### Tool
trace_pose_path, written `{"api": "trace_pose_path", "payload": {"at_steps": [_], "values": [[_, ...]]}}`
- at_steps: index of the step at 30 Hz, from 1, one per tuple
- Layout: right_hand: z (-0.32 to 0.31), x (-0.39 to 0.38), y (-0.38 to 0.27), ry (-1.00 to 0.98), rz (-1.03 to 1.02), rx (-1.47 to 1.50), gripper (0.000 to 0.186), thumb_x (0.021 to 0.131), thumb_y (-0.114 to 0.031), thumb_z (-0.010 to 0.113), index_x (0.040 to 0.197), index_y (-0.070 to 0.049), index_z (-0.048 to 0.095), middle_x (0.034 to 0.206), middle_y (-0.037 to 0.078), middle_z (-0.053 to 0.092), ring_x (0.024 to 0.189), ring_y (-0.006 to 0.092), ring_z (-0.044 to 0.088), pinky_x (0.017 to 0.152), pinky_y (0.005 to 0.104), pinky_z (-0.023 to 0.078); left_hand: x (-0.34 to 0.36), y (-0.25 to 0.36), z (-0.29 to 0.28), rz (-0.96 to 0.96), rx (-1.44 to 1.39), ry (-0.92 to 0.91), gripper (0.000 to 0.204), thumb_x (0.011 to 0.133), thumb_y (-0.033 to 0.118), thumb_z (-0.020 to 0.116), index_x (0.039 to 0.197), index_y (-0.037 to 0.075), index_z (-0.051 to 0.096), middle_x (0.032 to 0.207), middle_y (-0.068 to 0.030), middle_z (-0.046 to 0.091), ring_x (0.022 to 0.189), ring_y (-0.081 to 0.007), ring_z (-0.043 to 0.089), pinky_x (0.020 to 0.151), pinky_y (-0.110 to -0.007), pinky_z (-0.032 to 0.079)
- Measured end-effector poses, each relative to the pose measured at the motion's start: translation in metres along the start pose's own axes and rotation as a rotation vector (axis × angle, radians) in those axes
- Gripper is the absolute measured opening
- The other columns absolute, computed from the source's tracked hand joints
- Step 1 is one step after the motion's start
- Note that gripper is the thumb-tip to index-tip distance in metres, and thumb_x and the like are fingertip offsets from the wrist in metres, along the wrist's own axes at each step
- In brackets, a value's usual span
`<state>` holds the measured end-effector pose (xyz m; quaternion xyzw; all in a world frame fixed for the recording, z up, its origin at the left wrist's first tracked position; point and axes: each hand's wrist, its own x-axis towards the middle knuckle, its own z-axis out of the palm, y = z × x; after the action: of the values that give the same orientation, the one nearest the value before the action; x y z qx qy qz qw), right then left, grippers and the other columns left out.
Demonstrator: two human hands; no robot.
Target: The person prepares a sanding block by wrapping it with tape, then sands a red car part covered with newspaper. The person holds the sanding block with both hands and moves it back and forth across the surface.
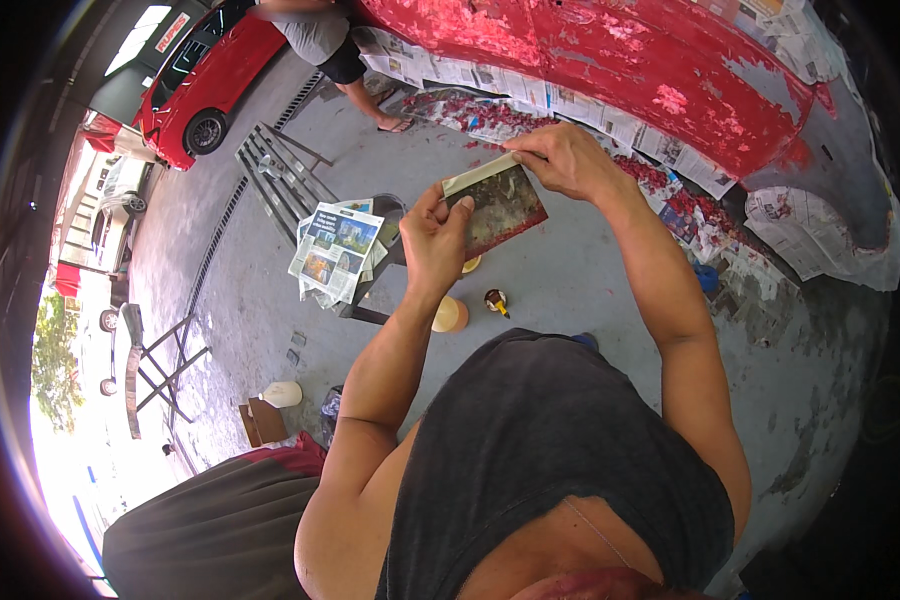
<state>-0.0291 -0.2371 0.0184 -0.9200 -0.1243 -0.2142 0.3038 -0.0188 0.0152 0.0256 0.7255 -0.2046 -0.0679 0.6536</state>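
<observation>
In front of my chest I hold a flat dark rectangular piece (498,211), mottled, smudged red along its bottom, with a pale tape-like strip (477,171) along its upper edge. My left hand (433,235) grips its left end, thumb on its face. My right hand (565,162) pinches near the strip's upper right end. Below, on the grey floor, stand a pale yellow container (450,316) and a small open tin (496,301) with a yellow item in it. Printed paper sheets (338,245) rest on a dark stand at the left.
A patchy red car body (650,70), masked with newspaper (670,155), stretches across the upper right, with red flakes below. A person (325,60) stands at the top, near a red car (210,75). Folding stands (168,365), a white jug (281,394) and a dark covered bulk (200,520) are at the left.
</observation>
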Motion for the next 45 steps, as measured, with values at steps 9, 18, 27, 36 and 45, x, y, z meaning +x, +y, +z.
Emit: {"api": "trace_pose_path", "payload": {"at_steps": [9, 18, 27, 36, 45], "values": [[-0.024, -0.002, -0.013, -0.188, 0.107, 0.120, 0.025, 0.095, -0.021, 0.068, 0.114, -0.008, 0.079, 0.103, 0.019, 0.077, 0.094, 0.0343, 0.074, 0.087, 0.0441, 0.057, 0.006, 0.000, -0.019, -0.143, -0.380, -0.148, 0.034, 0.100, -0.001, 0.065, 0.132, -0.008, 0.060, 0.110, -0.0147, 0.076, 0.094, -0.0157, 0.073, 0.084, -0.030, 0.061], [-0.048, -0.008, -0.022, -0.411, 0.149, 0.256, 0.027, 0.092, -0.021, 0.068, 0.107, -0.002, 0.077, 0.097, 0.018, 0.077, 0.087, 0.0300, 0.072, 0.084, 0.0412, 0.055, 0.006, -0.014, -0.016, -0.182, -0.299, -0.149, 0.024, 0.102, 0.018, 0.071, 0.114, -0.003, 0.069, 0.097, -0.0073, 0.075, 0.079, -0.0093, 0.067, 0.071, -0.025, 0.055], [-0.041, -0.019, -0.010, -0.375, 0.117, 0.333, 0.028, 0.089, -0.022, 0.070, 0.105, -0.001, 0.078, 0.092, 0.016, 0.076, 0.084, 0.0260, 0.071, 0.081, 0.0386, 0.054, 0.006, -0.019, -0.007, -0.238, -0.243, -0.079, 0.030, 0.105, 0.029, 0.069, 0.094, 0.002, 0.072, 0.080, 0.0019, 0.067, 0.067, -0.0048, 0.057, 0.062, -0.024, 0.048], [-0.042, -0.025, -0.008, -0.377, 0.121, 0.368, 0.026, 0.087, -0.018, 0.070, 0.102, 0.001, 0.077, 0.092, 0.015, 0.076, 0.086, 0.0228, 0.071, 0.081, 0.0369, 0.054, 0.008, -0.008, 0.002, -0.031, 0.056, 0.038, 0.024, 0.101, 0.022, 0.071, 0.112, 0.000, 0.071, 0.104, -0.0124, 0.071, 0.099, -0.0241, 0.070, 0.088, -0.037, 0.056], [-0.041, -0.027, -0.012, -0.364, 0.146, 0.368, 0.024, 0.087, -0.016, 0.069, 0.101, 0.001, 0.077, 0.093, 0.016, 0.076, 0.087, 0.0257, 0.072, 0.083, 0.0381, 0.055, 0.004, 0.006, 0.017, 0.919, 0.926, -0.215, 0.027, 0.088, 0.009, 0.076, 0.115, 0.008, 0.072, 0.114, -0.0112, 0.069, 0.113, -0.0298, 0.067, 0.100, -0.051, 0.054]]}}
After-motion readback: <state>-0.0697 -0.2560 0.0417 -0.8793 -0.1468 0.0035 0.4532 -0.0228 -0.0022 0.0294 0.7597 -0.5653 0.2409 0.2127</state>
